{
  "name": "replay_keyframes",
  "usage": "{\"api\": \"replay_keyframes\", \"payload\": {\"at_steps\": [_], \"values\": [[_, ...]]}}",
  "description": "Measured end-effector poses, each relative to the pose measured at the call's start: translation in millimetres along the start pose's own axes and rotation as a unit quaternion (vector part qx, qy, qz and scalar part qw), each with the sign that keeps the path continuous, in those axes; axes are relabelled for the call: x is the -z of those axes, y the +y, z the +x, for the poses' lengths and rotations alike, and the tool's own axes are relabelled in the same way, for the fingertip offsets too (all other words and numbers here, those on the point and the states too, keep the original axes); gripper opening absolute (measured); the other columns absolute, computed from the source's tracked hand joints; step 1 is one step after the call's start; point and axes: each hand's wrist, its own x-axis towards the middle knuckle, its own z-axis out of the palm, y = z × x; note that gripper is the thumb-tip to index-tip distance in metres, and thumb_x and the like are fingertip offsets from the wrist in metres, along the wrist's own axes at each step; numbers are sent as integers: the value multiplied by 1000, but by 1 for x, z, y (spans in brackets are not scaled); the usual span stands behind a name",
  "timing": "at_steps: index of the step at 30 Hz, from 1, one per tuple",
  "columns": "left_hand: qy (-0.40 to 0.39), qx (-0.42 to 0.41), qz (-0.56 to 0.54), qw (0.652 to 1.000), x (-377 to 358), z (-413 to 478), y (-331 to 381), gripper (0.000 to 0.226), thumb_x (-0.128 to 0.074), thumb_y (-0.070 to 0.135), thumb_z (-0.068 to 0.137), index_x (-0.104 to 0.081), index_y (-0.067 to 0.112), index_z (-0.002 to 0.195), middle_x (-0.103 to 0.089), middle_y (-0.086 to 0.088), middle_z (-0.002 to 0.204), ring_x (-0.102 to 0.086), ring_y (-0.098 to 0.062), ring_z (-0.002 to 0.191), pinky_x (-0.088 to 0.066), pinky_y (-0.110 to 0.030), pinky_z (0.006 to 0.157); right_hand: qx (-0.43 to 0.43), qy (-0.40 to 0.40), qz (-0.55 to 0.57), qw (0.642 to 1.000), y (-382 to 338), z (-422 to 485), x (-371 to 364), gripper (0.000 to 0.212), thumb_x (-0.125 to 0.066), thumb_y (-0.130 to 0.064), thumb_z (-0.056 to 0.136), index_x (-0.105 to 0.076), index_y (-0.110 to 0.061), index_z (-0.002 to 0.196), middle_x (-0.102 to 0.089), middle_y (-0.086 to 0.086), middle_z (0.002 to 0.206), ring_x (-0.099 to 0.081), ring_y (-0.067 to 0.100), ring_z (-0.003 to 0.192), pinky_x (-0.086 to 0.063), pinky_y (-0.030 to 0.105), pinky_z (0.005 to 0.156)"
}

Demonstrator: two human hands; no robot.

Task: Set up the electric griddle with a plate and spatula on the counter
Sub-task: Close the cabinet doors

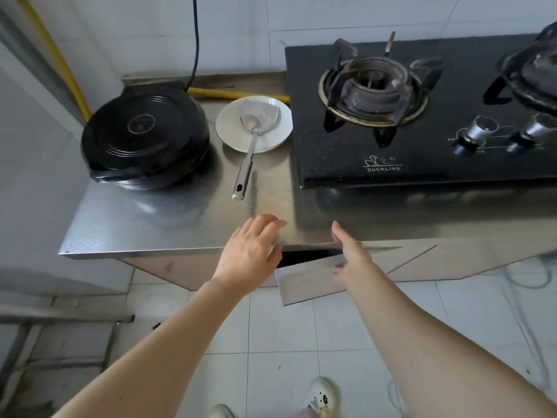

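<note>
A round black electric griddle (144, 140) with its lid down stands at the back left of the steel counter (168, 224). Right of it sits a white plate (271, 137). A metal spatula (251, 140) lies with its blade on the plate and its handle pointing toward the front edge. My left hand (251, 251) hovers over the counter's front edge, fingers apart and empty. My right hand (351, 251) is beside it, open, just above a partly open cabinet door (307, 282) below the counter.
A black two-burner gas stove (422, 116) fills the right of the counter. A yellow hose (238, 93) and a dark cable (196, 40) run along the tiled back wall. A metal rack (60, 321) stands low left. My shoes show on the tiled floor.
</note>
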Motion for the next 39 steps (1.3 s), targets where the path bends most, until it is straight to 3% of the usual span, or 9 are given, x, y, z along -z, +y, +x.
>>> {"api": "replay_keyframes", "payload": {"at_steps": [3,5,8,14,18,21,24,30,39], "values": [[-14,22,9,1000,-5,-1,-5,42,-63,17,80,-57,12,121,-58,-5,120,-56,-27,100,-48,-36,83,24,-76,59,995,-4,4,4,37,-79,-37,73,-68,-13,98,-52,5,97,-50,15,71,-38,22,69],[-13,38,10,999,-8,-1,-5,45,-63,19,80,-55,12,123,-57,-5,121,-55,-27,102,-48,-38,85,26,-92,93,991,-5,8,7,22,-78,-31,76,-68,-13,85,-52,3,79,-42,11,61,-39,23,82],[-18,46,21,999,-9,-2,-6,46,-63,20,80,-53,12,125,-56,-5,122,-54,-26,103,-46,-37,87,7,-101,124,987,-6,11,8,18,-77,-22,76,-67,-10,84,-55,1,77,-47,12,68,-38,28,101],[-7,40,21,999,0,-4,0,42,-62,19,82,-56,12,123,-57,-4,121,-55,-26,103,-49,-36,85,10,-121,209,970,-6,3,12,17,-79,-9,73,-65,-11,81,-65,-1,84,-54,10,72,-47,26,92],[21,6,28,999,22,-11,3,31,-66,13,79,-64,8,109,-65,-7,104,-64,-27,88,-55,-35,65,32,-116,110,987,-9,-9,10,16,-75,-19,79,-63,-10,85,-54,1,78,-44,16,68,-37,28,103],[57,-2,43,997,46,-10,6,19,-67,11,78,-68,8,97,-66,-6,89,-65,-27,78,-52,-32,48,36,-24,38,998,-22,-32,-3,13,-62,-17,87,-56,-9,79,-46,4,75,-42,21,68,-47,28,77],[117,-2,53,992,72,5,8,13,-67,11,79,-68,9,92,-65,-4,84,-64,-24,76,-50,-32,44,106,81,70,989,-40,-56,-15,5,-53,-7,86,-50,-10,88,-49,6,83,-49,23,75,-38,29,63],[179,7,66,982,129,39,-13,12,-63,16,83,-68,12,94,-64,-2,88,-63,-23,78,-49,-32,49,298,190,109,929,-64,-126,-59,52,-51,-2,86,-46,-12,137,-51,16,135,-56,36,114,-44,36,79],[179,102,60,977,192,67,-113,27,-58,24,87,-61,17,113,-57,-1,114,-56,-21,101,-51,-33,68,468,79,-186,860,-109,-174,-171,30,-47,-10,93,-64,-11,117,-64,9,119,-57,30,111,-44,32,85]]}}
